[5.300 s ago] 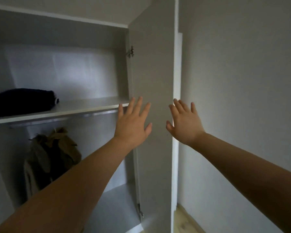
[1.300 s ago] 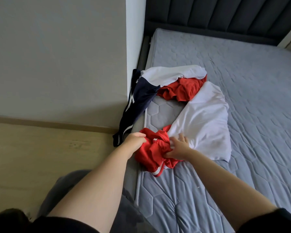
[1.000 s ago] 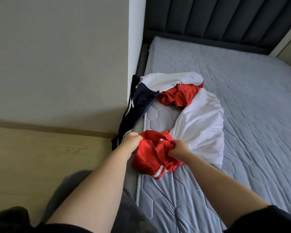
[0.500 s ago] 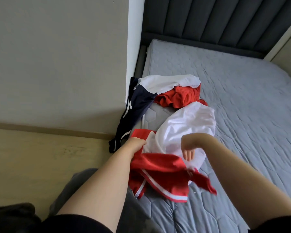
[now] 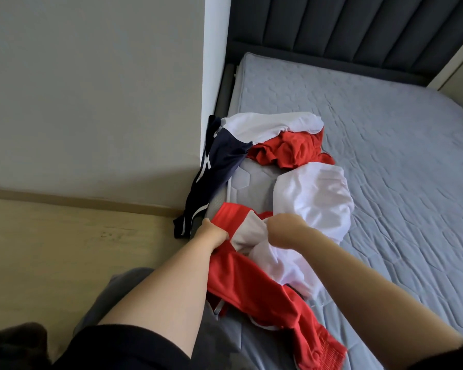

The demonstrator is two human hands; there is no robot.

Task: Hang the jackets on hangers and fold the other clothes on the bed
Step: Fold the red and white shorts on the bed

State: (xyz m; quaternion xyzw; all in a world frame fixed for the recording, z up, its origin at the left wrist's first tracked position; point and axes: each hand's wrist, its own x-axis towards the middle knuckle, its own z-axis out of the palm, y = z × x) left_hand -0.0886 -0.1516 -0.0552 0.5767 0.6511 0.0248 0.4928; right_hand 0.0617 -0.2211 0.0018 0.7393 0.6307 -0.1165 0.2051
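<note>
While both hands grip the red-and-white top (image 5: 251, 284) at the near left edge of the mattress (image 5: 385, 129), the garment is bunched and only partly raised. The left hand (image 5: 214, 235) has its fingers curled round a red band of the fabric; the right hand (image 5: 284, 231) is fisted on white fabric just beside it. Risk one: a long red section trails toward the mattress's near edge and, in my judgement, may slide off it if the top is lifted ungathered. Risk two: the white bulk lies close to a red garment (image 5: 289, 148) and a white garment (image 5: 267, 126) further up the mattress, so a hard pull could drag them along. Risk three: the navy striped garment (image 5: 214, 166) hangs over the mattress's left edge and could drop to the floor (image 5: 64, 249) if nudged. Whether the held top is a jacket cannot be told, so wrong sorting is possible.
</note>
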